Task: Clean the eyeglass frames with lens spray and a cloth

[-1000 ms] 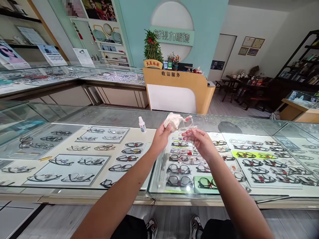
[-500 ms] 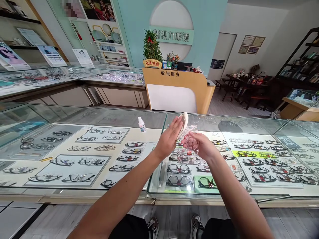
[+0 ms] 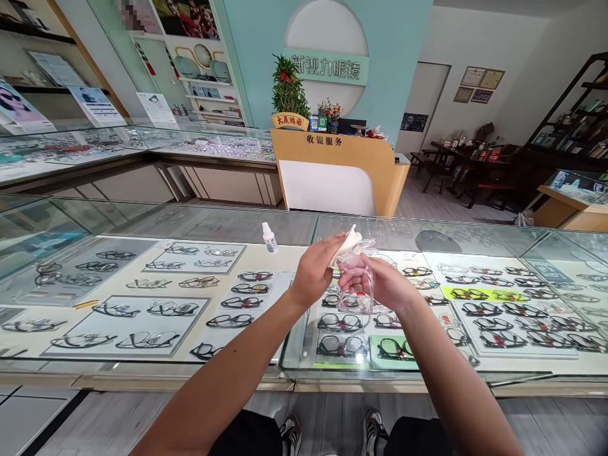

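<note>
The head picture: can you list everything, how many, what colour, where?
Cloth: 1, cream, in left hand
Held glasses: 1, clear pinkish, in right hand
Bottle: 1, white, left of centre
Display glasses: many, mostly black or clear, in glass cases
Stick: 1, yellow, lower left
Standing cards: 3, mostly white, upper left
Shelf items: several, too small to tell, back
Desk: 1, wood-yellow and white, centre back
Tall plant: 1, green, on the desk
Wall sign: 1, pale green, behind the desk
Framed papers: 4, pale and dark, right wall
Shoes: 2, dark and white, bottom
Hands: 2, bare, centre

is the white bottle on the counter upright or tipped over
Upright: the white bottle stands base down, its cap pointing up.
</note>
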The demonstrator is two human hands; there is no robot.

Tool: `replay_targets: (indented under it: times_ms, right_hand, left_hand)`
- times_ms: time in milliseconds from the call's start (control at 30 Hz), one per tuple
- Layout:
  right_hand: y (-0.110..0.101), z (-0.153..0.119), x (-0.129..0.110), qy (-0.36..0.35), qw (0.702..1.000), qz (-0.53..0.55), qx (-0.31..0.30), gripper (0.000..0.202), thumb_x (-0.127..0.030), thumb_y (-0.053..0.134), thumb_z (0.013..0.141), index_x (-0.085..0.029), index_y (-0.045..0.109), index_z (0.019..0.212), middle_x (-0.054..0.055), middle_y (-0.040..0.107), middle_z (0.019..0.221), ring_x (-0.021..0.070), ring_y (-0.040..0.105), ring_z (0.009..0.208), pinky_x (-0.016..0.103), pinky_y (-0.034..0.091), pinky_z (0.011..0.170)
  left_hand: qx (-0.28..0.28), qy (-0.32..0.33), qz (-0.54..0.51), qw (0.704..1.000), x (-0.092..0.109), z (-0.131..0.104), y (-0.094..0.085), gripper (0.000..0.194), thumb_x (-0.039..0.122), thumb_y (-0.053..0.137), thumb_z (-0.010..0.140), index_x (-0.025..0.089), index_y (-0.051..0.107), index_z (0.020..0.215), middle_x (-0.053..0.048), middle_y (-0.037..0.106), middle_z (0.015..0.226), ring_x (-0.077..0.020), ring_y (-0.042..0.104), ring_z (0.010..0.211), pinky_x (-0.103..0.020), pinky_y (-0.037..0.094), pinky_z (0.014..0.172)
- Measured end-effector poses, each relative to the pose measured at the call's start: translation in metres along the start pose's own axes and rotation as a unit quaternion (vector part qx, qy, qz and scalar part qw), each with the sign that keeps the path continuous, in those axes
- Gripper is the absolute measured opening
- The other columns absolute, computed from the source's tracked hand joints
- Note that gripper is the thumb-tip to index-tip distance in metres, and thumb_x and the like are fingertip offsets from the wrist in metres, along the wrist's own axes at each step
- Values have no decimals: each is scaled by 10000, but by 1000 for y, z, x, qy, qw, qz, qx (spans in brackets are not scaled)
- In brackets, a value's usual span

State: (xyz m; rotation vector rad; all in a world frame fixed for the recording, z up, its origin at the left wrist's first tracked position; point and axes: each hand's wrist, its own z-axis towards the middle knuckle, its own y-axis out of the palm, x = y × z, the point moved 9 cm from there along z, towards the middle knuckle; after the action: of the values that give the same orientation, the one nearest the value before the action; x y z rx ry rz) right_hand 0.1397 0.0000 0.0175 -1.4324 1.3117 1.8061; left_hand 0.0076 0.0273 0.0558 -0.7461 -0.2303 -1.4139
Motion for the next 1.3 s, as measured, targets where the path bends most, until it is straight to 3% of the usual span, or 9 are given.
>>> replay_targets:
  times_ms: [67, 133, 233, 333, 533, 700, 900, 1200, 1300]
  right_hand:
    - [-12, -2, -15, -75, 993, -66, 57, 438, -646, 809, 868, -209, 777, 846, -2, 634, 646, 134, 526, 591, 283, 422, 600]
    - [-30, -9, -35, -167, 966, -131, 148, 367, -565, 851, 862, -224, 747, 779, -31, 564, 629, 118, 441, 588, 277, 362, 587]
    - [-48, -15, -47, -226, 933, -179, 217, 291, -524, 884, 834, -249, 797, 868, -6, 664, 763, 146, 513, 701, 295, 406, 655]
    - [-53, -5, -39, -194, 942, -188, 198, 273, -510, 885, 830, -275, 851, 964, 10, 745, 883, 166, 589, 788, 317, 460, 747]
    - [-60, 8, -17, -136, 968, -123, 172, 305, -499, 975, 699, -283, 884, 894, 26, 823, 977, 211, 685, 920, 377, 520, 914]
    - [-57, 12, -6, -97, 979, -79, 158, 384, -520, 1002, 654, -260, 906, 921, 52, 835, 961, 209, 689, 863, 379, 530, 861]
    - [-53, 9, -7, -108, 978, -60, 169, 367, -515, 1008, 647, -260, 908, 892, 41, 810, 890, 192, 660, 782, 351, 518, 743]
    - [-50, 12, -6, -128, 977, -79, 150, 325, -515, 990, 687, -286, 907, 902, 53, 844, 967, 239, 713, 956, 398, 526, 919]
    - [-49, 11, -6, -116, 978, -61, 162, 342, -520, 995, 670, -275, 905, 892, 51, 840, 932, 228, 710, 895, 379, 528, 860]
  left_hand:
    - [17, -59, -14, 998, -7, 0, -4, 384, 466, 620, 1031, 229, 771, 1293, -150, 794, 1243, -339, 713, 1194, -460, 522, 1092]
    - [-5, -129, -50, 990, -16, 0, 0, 375, 492, 650, 1019, 213, 762, 1242, -117, 795, 1080, -289, 714, 1001, -399, 543, 954]
    - [-66, -212, -130, 966, -28, -2, 16, 420, 554, 679, 995, 185, 723, 1190, -76, 752, 1021, -224, 663, 915, -326, 523, 851]
    - [-123, -252, -217, 935, -36, -6, 33, 515, 629, 725, 942, 162, 704, 1158, -59, 708, 989, -194, 627, 893, -292, 505, 805]
    - [-200, -271, -294, 894, -33, -12, 49, 566, 650, 794, 879, 127, 717, 1082, -43, 668, 904, -174, 588, 839, -277, 469, 765]
    - [-199, -269, -340, 879, -25, -11, 51, 513, 576, 831, 876, 140, 741, 1131, -61, 717, 956, -193, 634, 910, -290, 478, 834]
    - [-218, -319, -384, 838, -23, -20, 62, 519, 468, 955, 748, 138, 731, 1081, -20, 670, 852, -150, 593, 787, -273, 450, 745]
    - [-141, -299, -359, 873, -22, -19, 60, 497, 551, 922, 763, 153, 640, 860, 23, 535, 723, -104, 443, 644, -255, 334, 601]
    - [-148, -287, -349, 880, -21, -17, 59, 494, 585, 868, 824, 156, 624, 808, 12, 530, 724, -108, 442, 652, -263, 346, 617]
